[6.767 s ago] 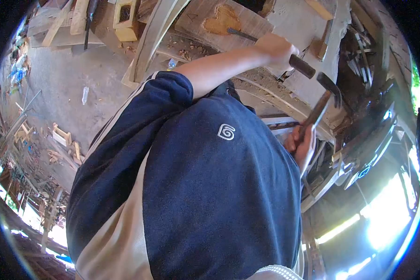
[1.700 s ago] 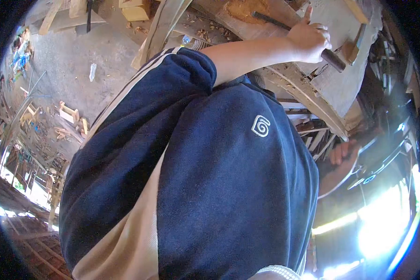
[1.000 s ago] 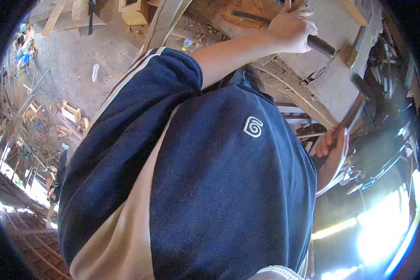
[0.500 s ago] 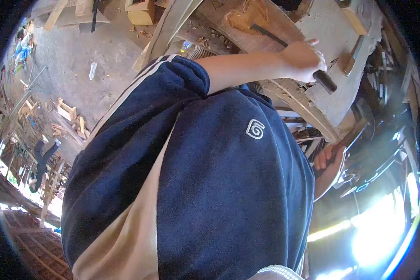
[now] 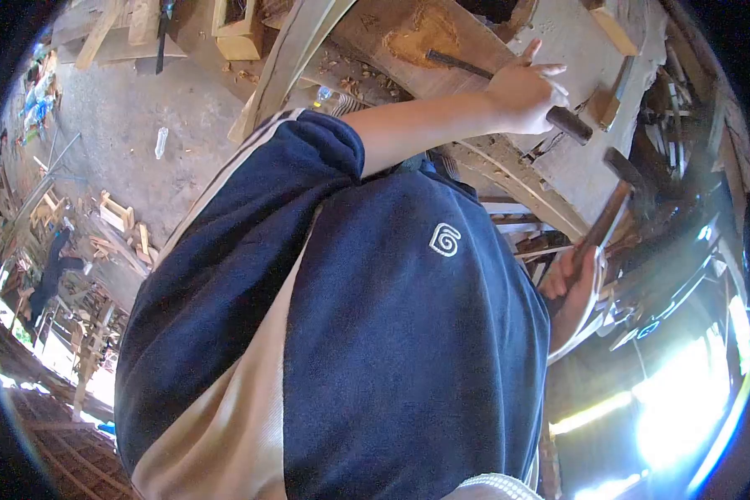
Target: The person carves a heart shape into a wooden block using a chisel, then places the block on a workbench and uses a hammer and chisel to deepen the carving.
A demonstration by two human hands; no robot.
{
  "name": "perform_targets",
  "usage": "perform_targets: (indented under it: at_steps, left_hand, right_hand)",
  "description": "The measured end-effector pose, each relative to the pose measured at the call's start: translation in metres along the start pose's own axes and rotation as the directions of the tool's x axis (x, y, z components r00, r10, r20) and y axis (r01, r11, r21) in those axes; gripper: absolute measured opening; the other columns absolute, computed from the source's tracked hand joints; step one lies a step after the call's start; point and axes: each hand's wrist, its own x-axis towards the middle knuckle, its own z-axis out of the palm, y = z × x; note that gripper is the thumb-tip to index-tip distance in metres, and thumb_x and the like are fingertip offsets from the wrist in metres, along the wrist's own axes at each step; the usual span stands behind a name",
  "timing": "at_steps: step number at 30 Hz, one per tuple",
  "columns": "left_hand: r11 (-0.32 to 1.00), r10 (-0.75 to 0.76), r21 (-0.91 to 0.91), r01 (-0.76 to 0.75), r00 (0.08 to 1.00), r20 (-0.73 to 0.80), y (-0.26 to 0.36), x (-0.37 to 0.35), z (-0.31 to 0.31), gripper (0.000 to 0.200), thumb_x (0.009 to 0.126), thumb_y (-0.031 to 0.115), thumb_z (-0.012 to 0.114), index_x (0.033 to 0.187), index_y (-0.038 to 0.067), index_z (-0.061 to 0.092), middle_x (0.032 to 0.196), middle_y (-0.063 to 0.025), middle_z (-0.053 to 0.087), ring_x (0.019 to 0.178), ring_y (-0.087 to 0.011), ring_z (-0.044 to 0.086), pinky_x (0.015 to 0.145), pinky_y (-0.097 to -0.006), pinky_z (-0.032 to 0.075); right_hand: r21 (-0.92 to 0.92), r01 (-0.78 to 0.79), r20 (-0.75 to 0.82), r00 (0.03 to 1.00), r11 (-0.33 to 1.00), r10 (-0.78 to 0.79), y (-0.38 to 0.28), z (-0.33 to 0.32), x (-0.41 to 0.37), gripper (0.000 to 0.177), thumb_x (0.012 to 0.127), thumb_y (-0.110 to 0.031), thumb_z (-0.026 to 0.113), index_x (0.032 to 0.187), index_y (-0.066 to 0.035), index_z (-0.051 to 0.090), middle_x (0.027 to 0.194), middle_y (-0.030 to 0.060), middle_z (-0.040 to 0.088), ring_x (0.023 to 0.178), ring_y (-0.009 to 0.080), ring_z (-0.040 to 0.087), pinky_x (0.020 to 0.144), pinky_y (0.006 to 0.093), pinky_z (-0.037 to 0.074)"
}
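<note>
My left hand is around a long dark chisel, with some fingers lifted and spread away from it. The chisel's thin far end lies at a rough, light-brown carved hollow in a thick wooden plank. Lower on the right, my right hand is closed around the wooden handle of a hammer. The hammer's dark head is raised, a short gap from the chisel's butt end. Part of my right forearm is hidden behind my dark blue shirt.
Wood shavings lie around the plank. A curved pale timber stands close by my left sleeve. On the floor to the left are a wooden box frame, a clear plastic bottle and scrap wood. Another person is far behind.
The hammer has swung up and leftward in the view, closer to the chisel's butt end. My left fingers have spread further apart, and the left hand sits slightly up and left.
</note>
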Motion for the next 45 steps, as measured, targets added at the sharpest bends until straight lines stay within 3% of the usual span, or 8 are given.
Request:
perform_targets:
  at_steps: [6,8,16,21,27,29,30,45]
  left_hand:
    - [1.0,0.026,-0.015,-0.026,1.0,0.0,0.001,-0.002,-0.001,0.03,0.069,0.024,0.073,0.098,0.023,0.074,0.115,0.0057,0.068,0.131,-0.0211,0.049,0.118,-0.0607,0.013]
    - [0.998,-0.025,-0.057,0.024,1.0,-0.016,-0.005,-0.004,-0.002,0.029,0.068,0.023,0.073,0.097,0.022,0.075,0.113,0.0056,0.069,0.13,-0.0213,0.049,0.117,-0.0585,0.017]
    - [1.0,0.012,-0.02,-0.014,0.995,-0.097,-0.01,-0.005,-0.011,0.024,0.07,0.023,0.073,0.094,0.022,0.074,0.113,0.0036,0.069,0.128,-0.0242,0.052,0.109,-0.0492,0.037]
    - [0.993,-0.104,-0.06,0.105,0.994,0.026,-0.016,-0.01,-0.019,0.025,0.071,0.026,0.075,0.095,0.021,0.074,0.117,0.0023,0.068,0.127,-0.0245,0.053,0.102,-0.044,0.046]
    - [0.986,0.168,0.021,-0.167,0.982,-0.084,-0.003,0.004,-0.023,0.025,0.074,0.028,0.071,0.098,0.02,0.071,0.102,-0.0002,0.07,0.112,-0.0258,0.062,0.089,-0.0386,0.054]
    - [0.977,0.05,-0.215,0.011,0.96,0.275,0.012,0.01,-0.031,0.026,0.075,0.03,0.069,0.099,0.019,0.069,0.092,-0.0039,0.07,0.094,-0.0275,0.067,0.077,-0.0426,0.055]
    - [0.964,0.109,-0.259,-0.055,0.974,0.198,0.011,0.008,-0.02,0.026,0.076,0.03,0.068,0.099,0.019,0.068,0.086,-0.0065,0.069,0.08,-0.0286,0.068,0.069,-0.0449,0.054]
    - [0.924,0.381,-0.154,-0.351,0.886,0.265,0.003,-0.009,-0.021,0.028,0.075,0.031,0.074,0.097,0.015,0.066,0.083,-0.003,0.067,0.083,-0.0235,0.067,0.078,-0.0385,0.051]
  right_hand:
    - [0.02,0.125,-0.136,0.983,0.992,-0.121,0.002,-0.004,0.006,0.022,0.102,-0.03,0.048,0.098,-0.008,0.05,0.065,0.0001,0.042,0.044,0.0077,0.036,0.038,0.0233,0.029]
    - [-0.073,0.008,0.11,0.994,0.997,0.0,0.007,-0.008,0.005,0.024,0.102,-0.031,0.051,0.098,-0.008,0.05,0.062,-0.0007,0.041,0.042,0.0062,0.034,0.035,0.0222,0.029]
    - [0.091,0.093,-0.061,0.994,0.992,-0.088,0.004,-0.009,0.02,0.022,0.1,-0.031,0.051,0.096,-0.009,0.049,0.064,-0.0006,0.04,0.047,0.008,0.038,0.039,0.0235,0.029]
    - [0.03,-0.032,0.14,0.99,0.999,0.027,0.015,0.008,0.012,0.019,0.102,-0.026,0.048,0.095,-0.008,0.048,0.065,0.0014,0.044,0.044,0.0087,0.036,0.038,0.0238,0.027]
    - [0.109,0.039,-0.118,0.993,0.993,-0.026,0.006,-0.026,0.012,0.022,0.101,-0.031,0.05,0.094,-0.011,0.046,0.064,0.0001,0.041,0.045,0.0087,0.037,0.038,0.0248,0.031]
    - [0.109,0.048,-0.106,0.994,0.993,-0.036,0.001,-0.029,0.008,0.023,0.1,-0.034,0.052,0.097,-0.011,0.047,0.065,0.0009,0.042,0.045,0.0094,0.037,0.039,0.0254,0.032]
    - [0.099,0.064,-0.115,0.992,0.993,-0.052,0.001,-0.029,0.007,0.023,0.1,-0.034,0.052,0.098,-0.011,0.048,0.065,0.001,0.043,0.045,0.0095,0.037,0.039,0.0255,0.032]
    - [0.099,0.228,-0.065,0.973,0.969,-0.222,0.047,-0.012,0.009,0.024,0.099,-0.031,0.056,0.105,-0.008,0.051,0.069,0.0028,0.048,0.05,0.0101,0.041,0.044,0.0254,0.035]
